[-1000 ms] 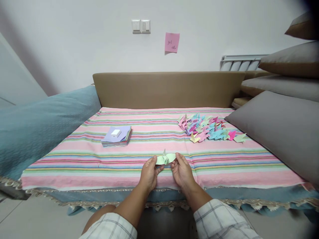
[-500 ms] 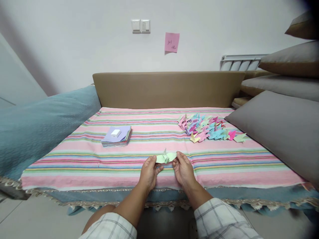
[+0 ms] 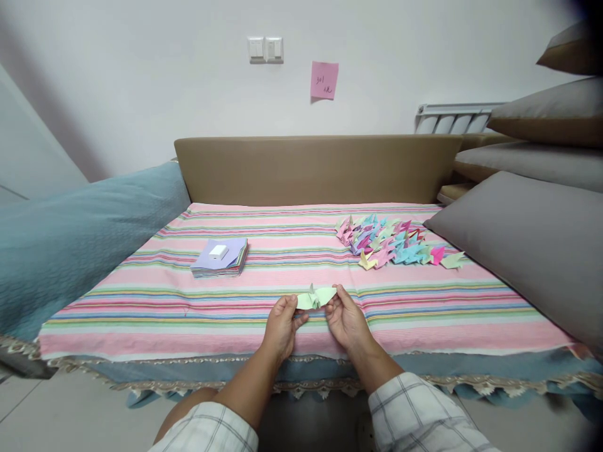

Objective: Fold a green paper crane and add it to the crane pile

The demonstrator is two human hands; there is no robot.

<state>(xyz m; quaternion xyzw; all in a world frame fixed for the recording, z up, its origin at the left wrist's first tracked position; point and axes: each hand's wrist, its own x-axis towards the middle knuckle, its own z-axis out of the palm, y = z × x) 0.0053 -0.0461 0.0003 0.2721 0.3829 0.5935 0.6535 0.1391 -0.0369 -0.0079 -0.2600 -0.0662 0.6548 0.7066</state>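
A small light-green folded paper crane [image 3: 315, 297] is held just above the striped cloth [image 3: 414, 307], near its front edge. My left hand [image 3: 281, 328] pinches the crane's left wing, fingers closed. My right hand [image 3: 345, 320] pinches the right wing, fingers closed. A point of the fold sticks up between the two wings.
A stack of coloured paper squares with a small white block on top [image 3: 220, 256] lies back left. A pile of several folded cranes [image 3: 391, 243] lies back right. Grey cushions [image 3: 527, 245] on the right, a blue cushion [image 3: 70, 238] on the left, a tan backrest [image 3: 311, 168] behind.
The crane's wings have spread a little wider between my hands; my right hand shifted slightly right. Nothing else has moved.
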